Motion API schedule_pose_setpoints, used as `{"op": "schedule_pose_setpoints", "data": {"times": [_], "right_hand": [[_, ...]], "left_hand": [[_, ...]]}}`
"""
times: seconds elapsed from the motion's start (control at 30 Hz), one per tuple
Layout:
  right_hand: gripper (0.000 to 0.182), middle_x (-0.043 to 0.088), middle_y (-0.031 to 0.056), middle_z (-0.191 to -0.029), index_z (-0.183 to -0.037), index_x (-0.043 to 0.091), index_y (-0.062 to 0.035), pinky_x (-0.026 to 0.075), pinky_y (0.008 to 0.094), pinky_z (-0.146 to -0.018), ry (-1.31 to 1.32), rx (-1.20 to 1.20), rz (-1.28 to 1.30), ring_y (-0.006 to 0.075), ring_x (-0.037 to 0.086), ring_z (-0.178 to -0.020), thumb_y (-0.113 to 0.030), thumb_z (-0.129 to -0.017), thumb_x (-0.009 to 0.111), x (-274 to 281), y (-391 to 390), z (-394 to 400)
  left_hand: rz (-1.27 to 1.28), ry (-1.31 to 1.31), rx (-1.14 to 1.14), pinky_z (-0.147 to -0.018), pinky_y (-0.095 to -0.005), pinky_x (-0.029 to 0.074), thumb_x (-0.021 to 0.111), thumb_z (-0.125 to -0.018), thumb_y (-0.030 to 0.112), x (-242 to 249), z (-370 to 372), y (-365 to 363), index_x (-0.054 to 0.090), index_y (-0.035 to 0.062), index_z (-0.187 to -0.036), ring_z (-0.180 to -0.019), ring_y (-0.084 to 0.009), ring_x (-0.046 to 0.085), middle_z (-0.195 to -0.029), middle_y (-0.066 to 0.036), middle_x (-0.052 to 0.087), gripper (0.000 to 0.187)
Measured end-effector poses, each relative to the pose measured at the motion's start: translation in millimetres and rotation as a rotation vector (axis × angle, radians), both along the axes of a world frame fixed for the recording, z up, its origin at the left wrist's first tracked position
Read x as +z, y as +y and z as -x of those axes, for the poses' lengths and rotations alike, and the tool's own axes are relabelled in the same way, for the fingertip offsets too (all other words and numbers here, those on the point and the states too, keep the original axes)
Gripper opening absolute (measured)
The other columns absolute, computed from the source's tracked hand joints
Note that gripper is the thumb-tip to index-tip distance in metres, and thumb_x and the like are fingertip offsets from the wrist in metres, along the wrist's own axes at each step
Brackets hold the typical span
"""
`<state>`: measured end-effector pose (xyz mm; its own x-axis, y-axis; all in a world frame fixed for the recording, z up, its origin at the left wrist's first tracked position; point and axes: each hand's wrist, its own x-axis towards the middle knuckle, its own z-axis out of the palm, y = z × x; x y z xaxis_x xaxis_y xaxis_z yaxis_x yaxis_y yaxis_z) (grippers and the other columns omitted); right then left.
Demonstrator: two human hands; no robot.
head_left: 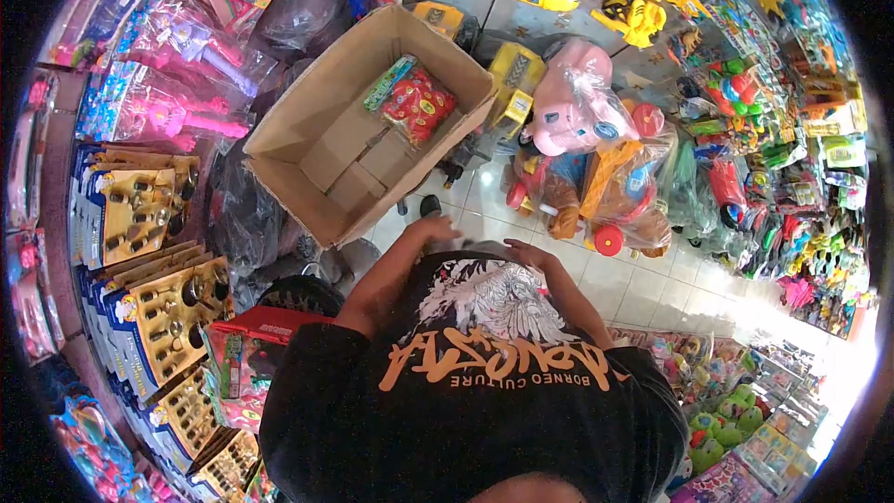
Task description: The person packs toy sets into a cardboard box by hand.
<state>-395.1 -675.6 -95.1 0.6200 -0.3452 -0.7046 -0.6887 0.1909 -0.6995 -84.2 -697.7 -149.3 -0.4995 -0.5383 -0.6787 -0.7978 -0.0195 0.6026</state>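
My left hand (436,229) is in front of my waist, fingers stretched and apart, with nothing visible in it. Across from it, my right hand (527,252) is held low by the shirt's lower edge, its fingers extended and partly hidden. Both hands are near my black printed shirt (466,391). Beyond my left hand stands a large open cardboard box (340,154). Inside the box lie a red patterned plastic packet (419,104) and a green-blue packet (389,84) beside it. Neither hand touches the box.
Wrapped ride-on toys, one pink (577,98) and one brown and orange (615,191), stand on the tiled floor (610,284) to the right. Carded sets (172,317) and pink dolls (177,116) line the left side. Hanging toys (736,93) cover the right wall. A red case (265,324) is by my left arm.
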Motion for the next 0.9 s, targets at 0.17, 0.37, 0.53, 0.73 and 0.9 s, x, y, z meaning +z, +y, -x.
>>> {"op": "schedule_pose_setpoints", "data": {"times": [0.17, 0.37, 0.53, 0.73, 0.9], "right_hand": [[0.054, 0.026, 0.0127, -0.145, -0.138, 0.031, -0.0056, 0.028, 0.0343, -0.106, 0.075, -0.072, -0.113, 0.0268, 0.034, -0.128, -0.033, -0.092, 0.039, -4.4, 23.5, 3.5], [0.054, 0.034, 0.0130, -0.140, -0.138, 0.031, -0.0045, 0.029, 0.0311, -0.104, -0.063, -0.069, -0.354, 0.0220, 0.036, -0.126, -0.029, -0.091, 0.042, -26.6, 67.9, -2.5], [0.054, 0.037, 0.0152, -0.138, -0.139, 0.028, -0.0045, 0.029, 0.0320, -0.104, -0.055, 0.237, -0.271, 0.0239, 0.039, -0.123, -0.033, -0.093, 0.036, 25.8, 107.8, -7.1], [0.057, 0.031, 0.0144, -0.141, -0.137, 0.033, -0.0041, 0.022, 0.0318, -0.107, -0.198, 0.437, -0.133, 0.0246, 0.028, -0.130, -0.040, -0.093, 0.041, 8.1, 170.2, -19.5], [0.060, 0.035, 0.0070, -0.139, -0.137, 0.035, -0.0110, 0.030, 0.0347, -0.102, -0.160, 0.501, -0.265, 0.0217, 0.032, -0.127, -0.049, -0.091, 0.042, -1.2, 180.5, -51.3]], "left_hand": [[-0.143, 0.381, 0.537, -0.075, -0.0344, 0.047, 0.051, -0.084, 0.045, 4.9, -39.1, 60.9, 0.063, 0.0012, -0.100, -0.084, -0.0228, 0.061, -0.093, -0.012, 0.065, 0.049], [-0.279, 0.225, 1.073, -0.069, -0.0313, 0.048, 0.058, -0.082, 0.038, 32.7, -31.5, 112.8, 0.062, 0.0049, -0.104, -0.075, -0.0184, 0.060, -0.086, -0.008, 0.064, 0.039], [-0.039, 0.082, 1.019, -0.075, -0.0307, 0.048, 0.060, -0.080, 0.037, 6.5, 3.1, 200.2, 0.062, 0.0056, -0.105, -0.084, -0.0192, 0.061, -0.092, -0.011, 0.065, 0.040], [0.006, -0.060, 1.030, -0.087, -0.0346, 0.045, 0.059, -0.078, 0.039, 19.7, 34.6, 307.7, 0.059, 0.0032, -0.110, -0.098, -0.0260, 0.061, -0.104, -0.015, 0.064, 0.048], [-0.038, -0.095, 1.069, -0.090, -0.0348, 0.043, 0.056, -0.081, 0.041, 106.7, 21.7, 346.5, 0.055, 0.0026, -0.115, -0.105, -0.0287, 0.056, -0.112, -0.018, 0.059, 0.051]]}}
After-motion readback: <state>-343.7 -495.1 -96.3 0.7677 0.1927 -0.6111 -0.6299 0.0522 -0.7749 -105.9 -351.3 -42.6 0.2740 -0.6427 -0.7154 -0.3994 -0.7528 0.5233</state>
